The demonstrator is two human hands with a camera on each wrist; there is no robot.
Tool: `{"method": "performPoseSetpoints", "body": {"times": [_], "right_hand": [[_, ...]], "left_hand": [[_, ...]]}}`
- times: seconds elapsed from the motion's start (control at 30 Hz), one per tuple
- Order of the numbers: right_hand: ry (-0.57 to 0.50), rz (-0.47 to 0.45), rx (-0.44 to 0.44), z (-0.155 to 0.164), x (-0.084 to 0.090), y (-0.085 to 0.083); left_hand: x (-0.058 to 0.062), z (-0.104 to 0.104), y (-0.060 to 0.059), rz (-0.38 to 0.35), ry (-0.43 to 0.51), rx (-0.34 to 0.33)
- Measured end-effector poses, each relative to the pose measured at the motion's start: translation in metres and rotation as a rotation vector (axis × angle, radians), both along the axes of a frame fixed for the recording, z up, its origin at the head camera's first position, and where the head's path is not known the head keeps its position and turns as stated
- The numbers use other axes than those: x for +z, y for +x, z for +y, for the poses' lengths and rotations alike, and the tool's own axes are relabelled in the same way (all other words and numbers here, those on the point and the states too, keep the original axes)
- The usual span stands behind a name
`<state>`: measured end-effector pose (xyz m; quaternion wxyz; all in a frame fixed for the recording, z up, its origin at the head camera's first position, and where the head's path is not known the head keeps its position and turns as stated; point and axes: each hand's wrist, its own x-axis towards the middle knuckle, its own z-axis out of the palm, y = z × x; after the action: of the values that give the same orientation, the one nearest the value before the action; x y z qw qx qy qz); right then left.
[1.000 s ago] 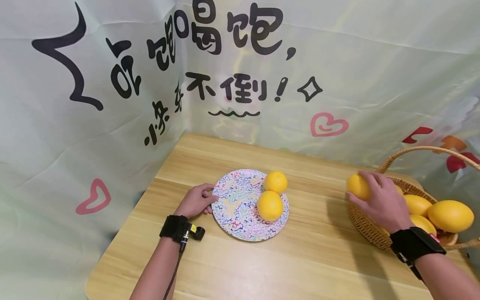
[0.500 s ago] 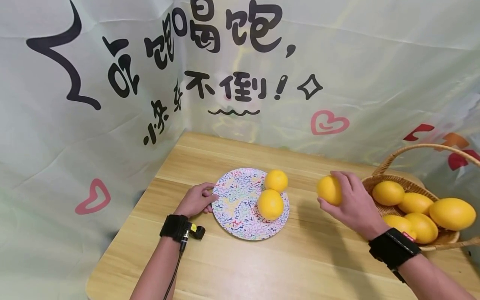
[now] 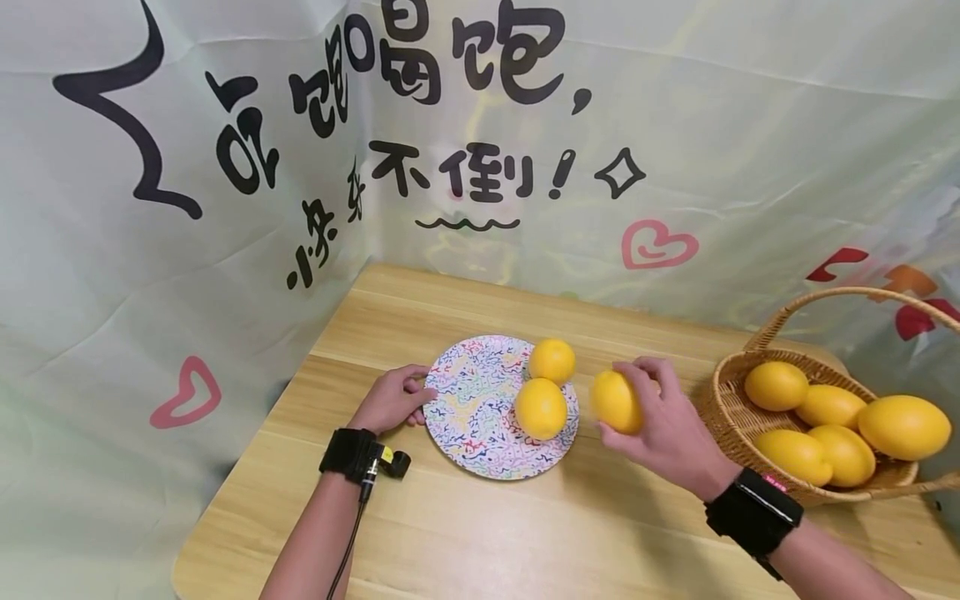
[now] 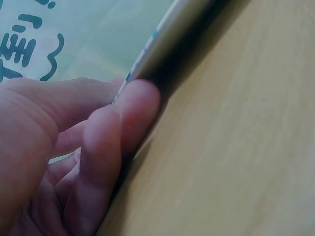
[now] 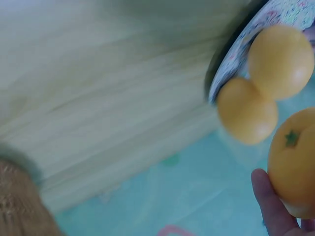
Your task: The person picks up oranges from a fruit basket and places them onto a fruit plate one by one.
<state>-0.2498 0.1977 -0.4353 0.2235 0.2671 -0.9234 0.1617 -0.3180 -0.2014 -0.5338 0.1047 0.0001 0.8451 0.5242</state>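
Observation:
A round plate (image 3: 468, 433) with a colourful squiggle pattern lies left of the table's middle. Two oranges, a nearer one (image 3: 541, 409) and a farther one (image 3: 552, 361), sit side by side on its right part. My left hand (image 3: 390, 402) pinches the plate's left rim, and the left wrist view shows fingertips (image 4: 140, 101) under the edge. Just right of the plate, my right hand (image 3: 663, 421) holds another orange (image 3: 617, 402) above the table. In the right wrist view this orange (image 5: 295, 162) shows a green star-shaped stem mark.
A wicker basket (image 3: 723, 400) with a tall arched handle stands at the right, holding several yellow-orange fruits (image 3: 828, 408). Fabric walls (image 3: 720, 167) with black lettering rise behind and left of the wooden table (image 3: 480, 533).
My right hand has carried the orange leftward from over the basket to beside the plate. The left hand and the plate have stayed in place.

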Motion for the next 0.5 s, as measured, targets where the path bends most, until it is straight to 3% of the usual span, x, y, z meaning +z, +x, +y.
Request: {"method": "performPoseSetpoints", "body": {"times": [0.37,0.5], "right_hand": [[-0.063,0.008,0.232,-0.046,-0.018,0.008],[-0.053,-0.006,0.260,-0.059,-0.023,0.010]], "left_hand": [[0.001,-0.002,0.000,0.004,0.009,-0.001],[0.000,-0.002,-0.001,0.005,0.012,-0.005]]}}
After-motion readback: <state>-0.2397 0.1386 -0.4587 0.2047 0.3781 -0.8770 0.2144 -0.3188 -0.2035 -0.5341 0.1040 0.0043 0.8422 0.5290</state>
